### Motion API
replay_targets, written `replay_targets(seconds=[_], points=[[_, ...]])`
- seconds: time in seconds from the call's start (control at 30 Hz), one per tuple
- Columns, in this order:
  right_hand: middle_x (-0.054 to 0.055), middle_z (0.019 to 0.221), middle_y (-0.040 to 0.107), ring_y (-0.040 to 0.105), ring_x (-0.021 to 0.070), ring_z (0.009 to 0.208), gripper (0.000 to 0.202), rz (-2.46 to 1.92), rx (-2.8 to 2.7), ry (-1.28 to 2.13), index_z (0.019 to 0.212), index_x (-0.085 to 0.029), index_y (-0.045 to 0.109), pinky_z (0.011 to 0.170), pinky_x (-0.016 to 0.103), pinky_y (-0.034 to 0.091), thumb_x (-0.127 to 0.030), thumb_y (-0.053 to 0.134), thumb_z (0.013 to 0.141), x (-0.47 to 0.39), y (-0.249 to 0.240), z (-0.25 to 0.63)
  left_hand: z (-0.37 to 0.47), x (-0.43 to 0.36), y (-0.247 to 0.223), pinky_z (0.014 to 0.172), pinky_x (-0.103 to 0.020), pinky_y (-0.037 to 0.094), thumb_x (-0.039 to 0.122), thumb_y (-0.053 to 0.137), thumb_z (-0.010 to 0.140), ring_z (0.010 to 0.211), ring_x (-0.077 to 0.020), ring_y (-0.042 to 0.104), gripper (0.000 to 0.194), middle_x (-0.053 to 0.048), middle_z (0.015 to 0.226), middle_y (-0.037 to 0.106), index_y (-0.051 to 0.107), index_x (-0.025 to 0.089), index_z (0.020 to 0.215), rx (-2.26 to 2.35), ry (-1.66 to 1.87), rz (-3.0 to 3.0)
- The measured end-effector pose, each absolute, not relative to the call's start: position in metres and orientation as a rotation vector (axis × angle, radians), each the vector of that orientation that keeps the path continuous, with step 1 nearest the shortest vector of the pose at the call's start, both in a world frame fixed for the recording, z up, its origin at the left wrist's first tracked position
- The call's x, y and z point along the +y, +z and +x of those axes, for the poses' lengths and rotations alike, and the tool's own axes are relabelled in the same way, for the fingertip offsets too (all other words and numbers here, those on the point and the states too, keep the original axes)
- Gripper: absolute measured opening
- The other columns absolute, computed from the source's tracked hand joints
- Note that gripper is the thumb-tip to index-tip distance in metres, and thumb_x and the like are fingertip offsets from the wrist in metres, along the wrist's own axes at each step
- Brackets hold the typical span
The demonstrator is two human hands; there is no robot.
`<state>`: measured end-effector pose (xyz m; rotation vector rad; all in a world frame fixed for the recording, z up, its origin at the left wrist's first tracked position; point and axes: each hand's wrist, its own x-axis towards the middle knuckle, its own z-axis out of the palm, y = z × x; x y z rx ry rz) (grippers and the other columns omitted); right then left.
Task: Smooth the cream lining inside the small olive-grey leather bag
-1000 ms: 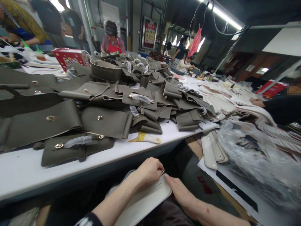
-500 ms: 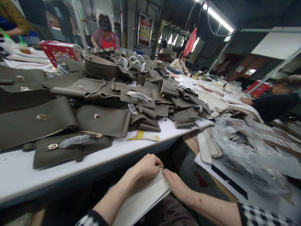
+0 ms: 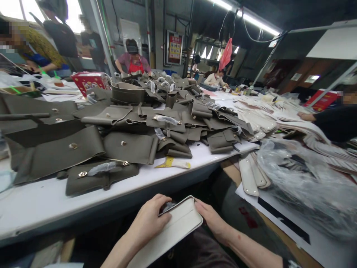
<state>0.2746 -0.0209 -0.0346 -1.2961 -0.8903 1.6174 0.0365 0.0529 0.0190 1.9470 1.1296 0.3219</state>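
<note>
Over my lap, tilted, is a bag piece (image 3: 178, 229) with an off-white face and a thin dark rim around its rounded end. My left hand (image 3: 152, 216) grips its upper-left edge, thumb on the pale face and fingers over the far side. Something with clear plastic wrap (image 3: 169, 205) shows partly beside those fingers. At the rounded end, my right hand (image 3: 210, 219) holds the right edge with its fingers along the rim; the thumb is hidden. Dark olive leather bag pieces (image 3: 128, 146) with metal clasps are heaped on the white table (image 3: 111, 193) ahead.
A yellow-and-white blade-shaped tool (image 3: 174, 163) lies near the table's front edge. To the right are pale rounded leather straps (image 3: 249, 178) and a clear plastic bag (image 3: 301, 186). A red patterned box (image 3: 90, 83) stands back left. Several people work around the tables.
My left hand has moved left and down from the piece's end to its edge. The pale face has turned more toward me. My right hand stays at the end. The view has shifted left.
</note>
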Motion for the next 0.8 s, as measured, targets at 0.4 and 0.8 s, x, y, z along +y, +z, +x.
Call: replay_targets(seconds=[0.4, 0.8], points=[[0.006, 0.142, 0.055, 0.048, 0.0245, 0.132, 0.067, -1.378, -1.080, 1.640, 0.144, -0.022, 0.047, 0.113, 0.038, 0.031, -0.059, 0.057, 0.089, -0.014, -0.045, 0.294, 0.064, 0.016, 0.002, 0.095, -0.045, 0.048, 0.021, 0.051, 0.089, 0.109, -0.0261, 0.058, 0.033, -0.009, 0.118, 0.062, 0.063, 0.023, 0.120, 1.359, 0.480, 2.194], [-0.001, 0.068, 0.065, 0.060, 0.0137, 0.064, 0.038, -1.641, -1.421, 2.048, 0.075, -0.015, 0.065, 0.070, 0.031, 0.052, -0.049, 0.059, 0.093, 0.103, -0.125, 0.239, 0.081, 0.013, -0.009, 0.079, -0.036, 0.052, 0.015, 0.050, 0.092, 0.090, -0.0215, 0.059, 0.041, -0.009, 0.109, 0.064, 0.054, 0.018, 0.133, 1.275, 0.578, 2.689]])
